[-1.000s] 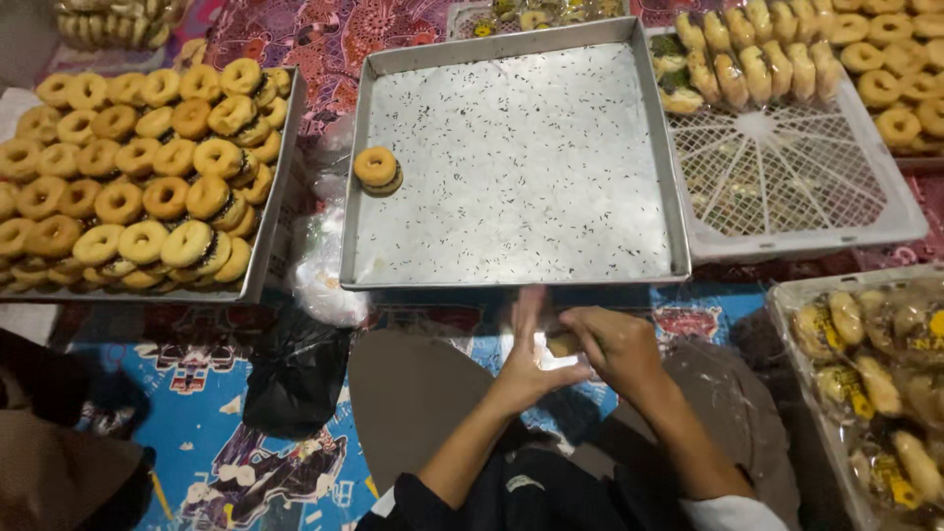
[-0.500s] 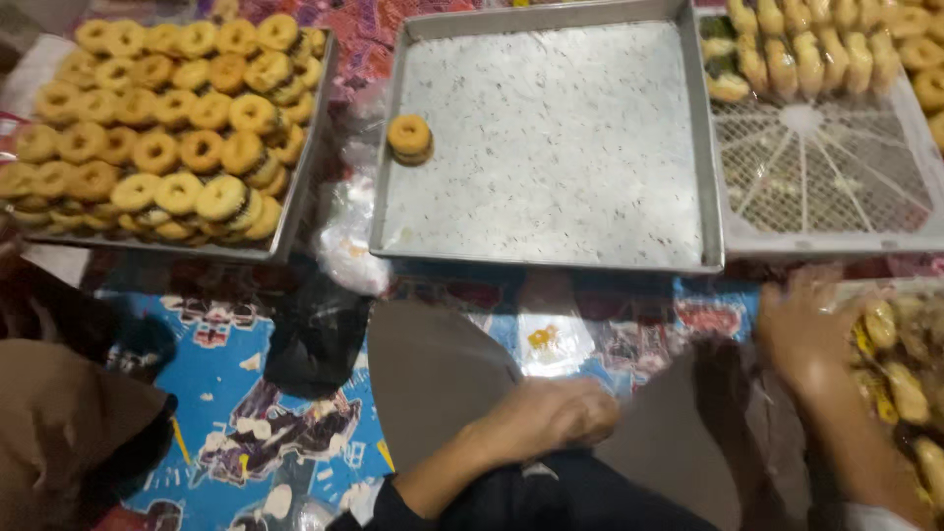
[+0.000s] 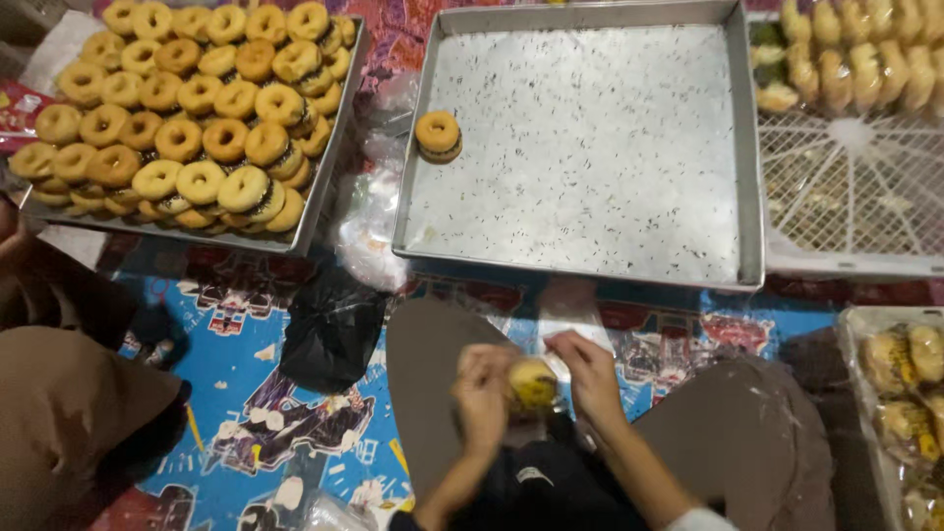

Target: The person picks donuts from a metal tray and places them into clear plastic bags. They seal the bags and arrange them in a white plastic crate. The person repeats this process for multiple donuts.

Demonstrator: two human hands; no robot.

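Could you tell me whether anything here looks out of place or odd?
One thing: a lone ring pastry sits in the big metal tray, which otherwise holds only dark crumbs, while the neighbouring tray is piled full. Both hands, left hand and right hand, hold a wrapped pastry.

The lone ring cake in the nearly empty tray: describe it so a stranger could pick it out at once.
Find the big grey metal tray at top centre, lined with speckled white paper. Near its left wall sits one golden ring cake. Unlike the cakes heaped in the full tray to the left, it sits alone.
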